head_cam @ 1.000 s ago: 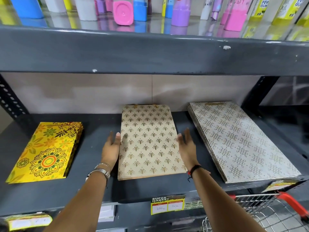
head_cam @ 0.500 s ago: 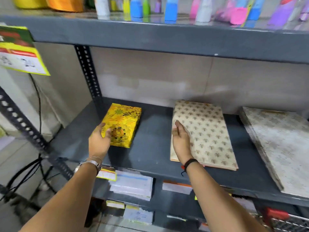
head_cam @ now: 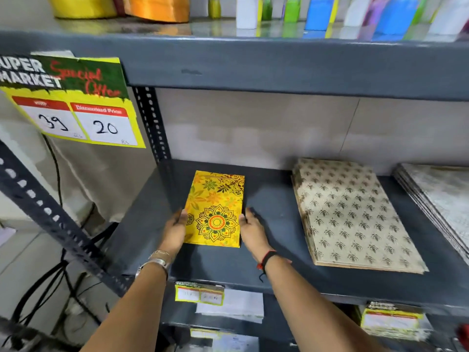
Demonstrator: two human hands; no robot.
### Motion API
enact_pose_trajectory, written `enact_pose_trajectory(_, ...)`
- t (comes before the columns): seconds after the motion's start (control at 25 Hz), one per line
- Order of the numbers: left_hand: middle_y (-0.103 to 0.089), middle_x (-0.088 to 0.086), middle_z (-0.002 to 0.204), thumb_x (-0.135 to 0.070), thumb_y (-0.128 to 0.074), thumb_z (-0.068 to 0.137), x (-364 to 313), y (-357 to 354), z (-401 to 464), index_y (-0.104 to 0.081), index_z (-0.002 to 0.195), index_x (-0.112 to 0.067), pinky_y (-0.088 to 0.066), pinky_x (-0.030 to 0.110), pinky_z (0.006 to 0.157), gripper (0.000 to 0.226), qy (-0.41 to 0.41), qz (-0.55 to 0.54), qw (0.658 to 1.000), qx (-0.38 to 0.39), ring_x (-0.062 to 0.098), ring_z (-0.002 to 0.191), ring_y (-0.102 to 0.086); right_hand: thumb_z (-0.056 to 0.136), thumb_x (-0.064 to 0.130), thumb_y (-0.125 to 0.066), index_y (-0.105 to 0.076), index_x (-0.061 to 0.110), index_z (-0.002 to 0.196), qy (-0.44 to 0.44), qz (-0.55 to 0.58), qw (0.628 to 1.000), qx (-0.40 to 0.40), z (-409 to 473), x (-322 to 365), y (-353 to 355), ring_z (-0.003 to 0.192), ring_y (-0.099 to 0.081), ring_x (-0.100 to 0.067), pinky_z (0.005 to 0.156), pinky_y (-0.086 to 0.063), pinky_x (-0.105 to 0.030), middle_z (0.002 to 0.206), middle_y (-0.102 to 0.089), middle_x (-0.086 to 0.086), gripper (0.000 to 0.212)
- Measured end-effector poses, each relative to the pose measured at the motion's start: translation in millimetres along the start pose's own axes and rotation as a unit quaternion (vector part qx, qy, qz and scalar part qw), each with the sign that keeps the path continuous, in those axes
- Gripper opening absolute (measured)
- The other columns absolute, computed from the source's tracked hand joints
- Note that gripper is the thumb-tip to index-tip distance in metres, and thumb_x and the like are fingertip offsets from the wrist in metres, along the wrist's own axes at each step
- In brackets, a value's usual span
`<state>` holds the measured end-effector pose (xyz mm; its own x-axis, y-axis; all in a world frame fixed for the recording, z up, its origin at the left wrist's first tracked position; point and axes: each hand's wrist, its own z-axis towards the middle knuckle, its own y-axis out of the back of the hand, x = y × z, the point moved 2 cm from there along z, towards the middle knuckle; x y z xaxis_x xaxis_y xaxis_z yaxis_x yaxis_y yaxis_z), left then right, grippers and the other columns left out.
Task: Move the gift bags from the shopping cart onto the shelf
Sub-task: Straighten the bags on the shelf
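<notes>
Dark grey metal shelf [head_cam: 276,207]: yellow floral-patterned gift bags [head_cam: 215,209] lie flat near its left end. Your left hand [head_cam: 175,231] and right hand [head_cam: 252,233] press open-palmed against the stack's sides. Yellow price sign [head_cam: 76,102]: "Special Offer", 39, "Discounted Price" 20.

The silver patterned bag stack [head_cam: 441,199] is cut off at the right edge; the lower price tags [head_cam: 199,293] are illegibly blurred

Beige tiled wall [head_cam: 253,128], perforated grey upright [head_cam: 152,123], black cables [head_cam: 38,295], pale floor [head_cam: 22,252]
</notes>
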<state>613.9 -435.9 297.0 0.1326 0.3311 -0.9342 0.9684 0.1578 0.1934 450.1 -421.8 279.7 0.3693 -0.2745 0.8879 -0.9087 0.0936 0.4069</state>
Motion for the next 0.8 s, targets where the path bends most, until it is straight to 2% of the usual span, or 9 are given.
enact_pose_trajectory(0.08,-0.047,0.019,0.141,-0.024,-0.037,0.097,0,-1,3,-0.045,0.132,0.002,-0.036,0.028,0.099,0.045,-0.008,0.003,1.0,0.012,0.031,0.129,-0.044,0.097,0.021,-0.029,-0.024,0.005,0.141,0.003,-0.014,1.0,0.003,2,1,-4,0.142,-0.018,-0.027,0.118,-0.014,-0.04,0.155,-0.018,-0.014,0.047)
enact_pose_trajectory(0.24,-0.051,0.019,0.137,-0.028,-0.038,0.097,5,1,7,-0.049,0.129,0.001,-0.034,0.026,0.088,0.045,-0.01,-0.003,1.0,0.023,0.033,0.126,-0.048,0.097,0.022,-0.028,-0.023,0.004,0.141,0.006,-0.023,1.0,0.007,5,1,-9,0.143,-0.016,-0.025,0.119,-0.012,-0.045,0.155,-0.016,-0.014,0.047)
enact_pose_trajectory(0.36,-0.053,0.019,0.136,-0.033,-0.039,0.095,8,6,6,-0.05,0.128,-0.002,-0.037,0.032,0.097,0.047,-0.012,0.007,1.0,0.026,0.034,0.125,-0.049,0.097,0.025,-0.028,-0.02,0.005,0.141,0.004,-0.02,1.0,0.01,3,0,-10,0.143,-0.014,-0.025,0.119,-0.013,-0.045,0.156,-0.014,-0.013,0.049)
enact_pose_trajectory(0.44,-0.052,0.02,0.137,-0.035,-0.041,0.094,4,9,6,-0.05,0.129,-0.003,-0.036,0.039,0.105,0.048,-0.029,0.029,0.999,-0.017,0.035,0.126,-0.048,0.097,0.028,-0.028,-0.02,0.008,0.142,-0.008,-0.002,1.0,0.002,-1,3,-1,0.143,-0.016,-0.027,0.119,-0.015,-0.042,0.155,-0.015,-0.012,0.05)
enact_pose_trajectory(0.52,-0.047,0.019,0.142,-0.031,-0.041,0.095,-13,8,-1,-0.045,0.134,-0.003,-0.032,0.039,0.109,0.047,-0.087,0.077,0.99,-0.074,0.033,0.131,-0.043,0.096,0.03,-0.03,-0.022,0.01,0.142,-0.006,0.026,1.0,-0.016,-9,8,15,0.141,-0.021,-0.026,0.116,-0.019,-0.035,0.154,-0.021,-0.011,0.05)
enact_pose_trajectory(0.6,-0.043,0.016,0.146,-0.025,-0.041,0.096,-38,-12,-12,-0.041,0.137,-0.004,-0.027,0.033,0.112,0.046,-0.182,0.105,0.973,-0.091,0.029,0.136,-0.038,0.096,0.028,-0.031,-0.025,0.011,0.141,0.019,0.041,0.998,-0.033,-17,16,42,0.139,-0.026,-0.024,0.109,-0.021,-0.024,0.152,-0.027,-0.011,0.049)
enact_pose_trajectory(0.68,-0.045,0.017,0.144,-0.019,-0.041,0.096,-66,-57,-31,-0.043,0.135,-0.002,-0.026,0.028,0.11,0.043,-0.271,0.11,0.954,-0.061,0.027,0.135,-0.039,0.096,0.024,-0.032,-0.028,0.009,0.14,0.046,0.054,0.995,-0.073,-24,16,84,0.139,-0.028,-0.021,0.102,-0.019,-0.015,0.15,-0.03,-0.01,0.046)
enact_pose_trajectory(0.76,-0.05,0.017,0.14,-0.015,-0.04,0.096,-83,-117,-57,-0.046,0.132,-0.001,-0.028,0.026,0.107,0.039,-0.306,0.083,0.948,-0.013,0.027,0.131,-0.044,0.096,0.021,-0.034,-0.034,0.008,0.137,0.05,0.082,0.986,-0.136,-28,3,143,0.137,-0.031,-0.023,0.106,-0.021,-0.019,0.147,-0.036,-0.011,0.043)
enact_pose_trajectory(0.8,-0.053,0.016,0.137,-0.014,-0.04,0.096,-89,-160,-76,-0.048,0.131,-0.002,-0.03,0.025,0.105,0.038,-0.307,0.06,0.95,0.024,0.026,0.127,-0.048,0.096,0.021,-0.034,-0.039,0.007,0.134,0.04,0.077,0.979,-0.187,-32,-16,191,0.133,-0.037,-0.026,0.107,-0.026,-0.026,0.142,-0.043,-0.014,0.041)
